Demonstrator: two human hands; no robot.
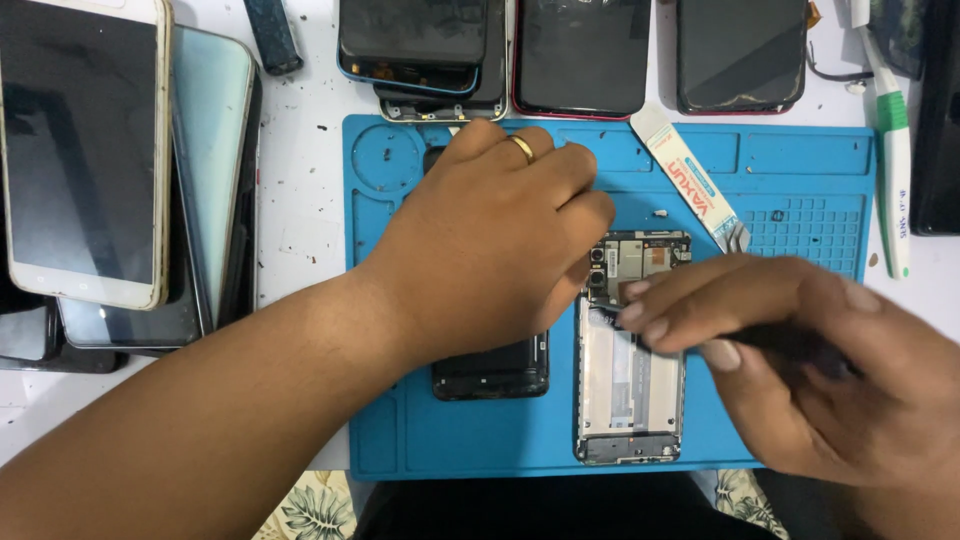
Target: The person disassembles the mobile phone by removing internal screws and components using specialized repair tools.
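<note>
An opened phone body (630, 390) with bare circuit parts lies on the blue work mat (800, 190). My left hand (490, 240), with a gold ring, rests knuckles up, its fingertips pressing the phone's top left corner. It covers most of a black phone panel (492, 370) beside the open phone. My right hand (790, 350) grips a thin dark tool (790, 342) whose tip sits at the phone's upper edge near the camera parts.
Metal tweezers in a white sleeve (690, 180) lie on the mat's upper part. Several dark phones (580, 50) line the far edge. Stacked phones (90, 150) lie at the left. A white and green toothbrush (893, 150) lies at the right.
</note>
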